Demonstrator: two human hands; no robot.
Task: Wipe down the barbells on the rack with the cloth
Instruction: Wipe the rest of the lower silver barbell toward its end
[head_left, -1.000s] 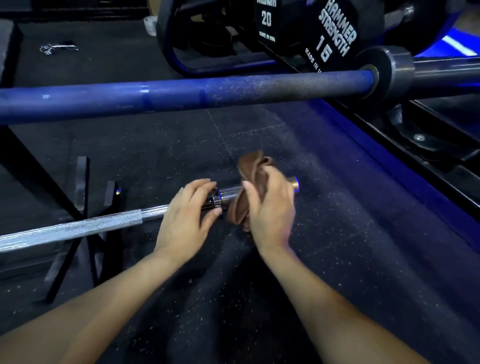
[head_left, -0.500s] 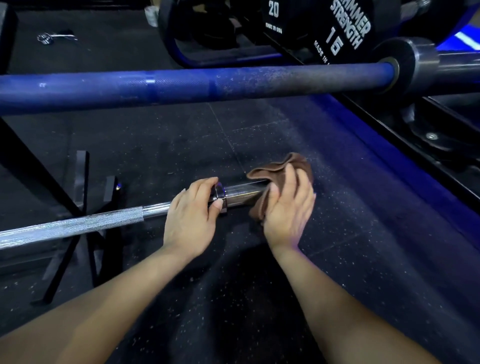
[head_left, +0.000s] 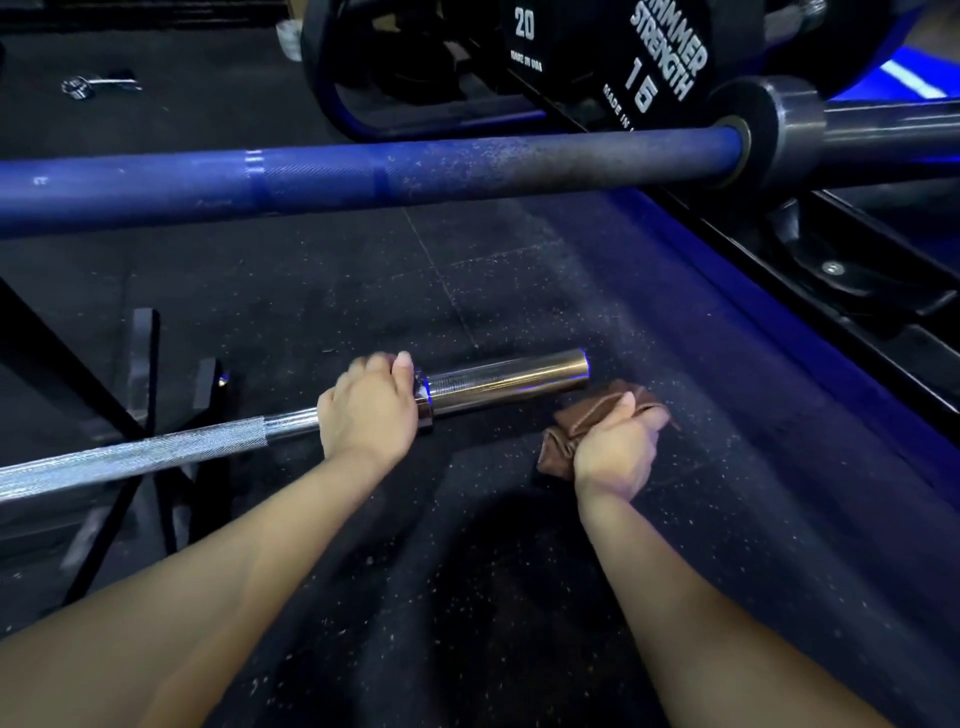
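A chrome barbell (head_left: 156, 457) runs from the lower left to the middle, and its shiny sleeve (head_left: 509, 379) now lies bare. My left hand (head_left: 369, 415) grips the bar at the collar, just left of the sleeve. My right hand (head_left: 618, 452) holds a bunched brown cloth (head_left: 582, 421) below and to the right of the sleeve's end, off the bar. Above, a blue barbell (head_left: 363, 176) crosses the whole view, dusty with white chalk near its dark collar (head_left: 769, 130) on the right.
Black weight plates (head_left: 597, 57) marked 20 and 15 stand behind the blue bar. A black rack frame (head_left: 140, 395) holds the chrome bar at the left. A rack base (head_left: 852, 291) lies at the right, and a small metal clip (head_left: 83, 85) on the speckled rubber floor far left.
My right hand slid the cloth along the sleeve to its end and came off it, down and right. The sleeve is now uncovered. My left hand kept its grip at the collar.
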